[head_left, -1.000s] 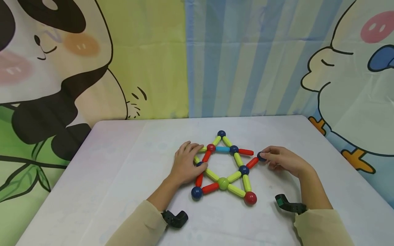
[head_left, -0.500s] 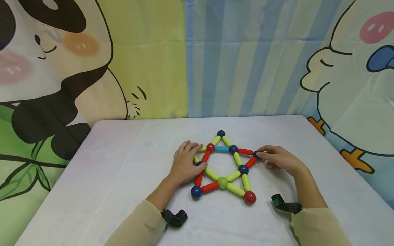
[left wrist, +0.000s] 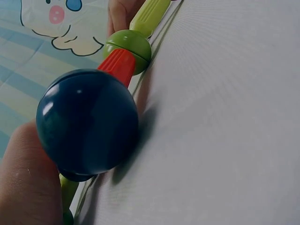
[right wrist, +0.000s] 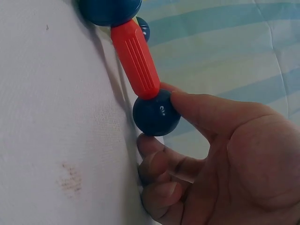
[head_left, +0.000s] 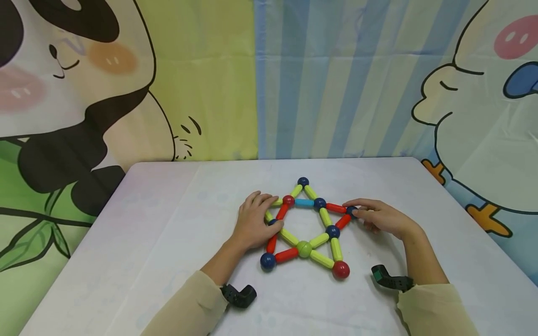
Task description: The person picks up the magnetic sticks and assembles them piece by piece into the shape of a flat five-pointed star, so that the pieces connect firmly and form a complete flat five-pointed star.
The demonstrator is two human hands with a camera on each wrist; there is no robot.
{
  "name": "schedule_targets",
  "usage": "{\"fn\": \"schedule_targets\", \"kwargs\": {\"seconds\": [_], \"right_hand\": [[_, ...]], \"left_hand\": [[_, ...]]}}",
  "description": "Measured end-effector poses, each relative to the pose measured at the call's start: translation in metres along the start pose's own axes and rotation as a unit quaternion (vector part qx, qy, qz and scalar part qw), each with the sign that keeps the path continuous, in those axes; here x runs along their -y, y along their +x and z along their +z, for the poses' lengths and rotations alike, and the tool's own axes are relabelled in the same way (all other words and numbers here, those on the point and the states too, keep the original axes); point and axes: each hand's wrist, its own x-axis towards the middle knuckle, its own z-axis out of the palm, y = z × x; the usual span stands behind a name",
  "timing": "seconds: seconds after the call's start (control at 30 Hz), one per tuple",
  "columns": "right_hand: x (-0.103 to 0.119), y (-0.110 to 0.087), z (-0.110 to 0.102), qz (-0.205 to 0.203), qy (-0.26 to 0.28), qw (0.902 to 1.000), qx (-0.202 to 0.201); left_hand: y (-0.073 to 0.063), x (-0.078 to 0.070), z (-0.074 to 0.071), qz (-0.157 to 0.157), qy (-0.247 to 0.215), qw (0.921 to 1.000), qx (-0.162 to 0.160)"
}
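Observation:
A flat star of magnetic building sticks and balls (head_left: 304,249) lies on the table. My right hand (head_left: 380,219) pinches the blue ball (head_left: 351,213) at its right tip, thumb on the near side. Two red sticks meet at that ball; the right wrist view shows one red stick (right wrist: 136,58) against it. On the star's left side, my left hand (head_left: 254,224) holds the frame, thumb at an inner blue ball (head_left: 272,223) and fingers over a yellow-green stick. The left tip is hidden beneath this hand. A front blue ball (left wrist: 86,122) looms large in the left wrist view.
The white-covered table (head_left: 147,261) has its far edge behind the star. A printed cloth backdrop (head_left: 336,79) with cartoon animals hangs beyond it. Black wrist devices (head_left: 238,297) sit at both sleeve cuffs.
My right hand has moved slightly left, bringing the blue ball to the free end of the upper red stick, where the two now meet. My left hand stays in place.

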Motion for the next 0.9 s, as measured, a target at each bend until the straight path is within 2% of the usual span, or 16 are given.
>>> {"fn": "schedule_targets", "kwargs": {"seconds": [0.43,0.67,0.9], "right_hand": [[0.003,0.000,0.002,0.005,-0.045,0.9981,-0.041],[0.007,0.003,0.004,0.001,-0.049,0.9963,-0.071],[0.011,0.006,0.006,0.007,-0.047,0.9961,-0.074]], "left_hand": [[0.001,0.000,0.001,0.000,0.008,1.0000,0.004],[0.002,-0.002,-0.005,-0.005,0.006,1.0000,0.004],[0.003,0.000,-0.011,-0.008,0.004,0.9999,0.007]]}}
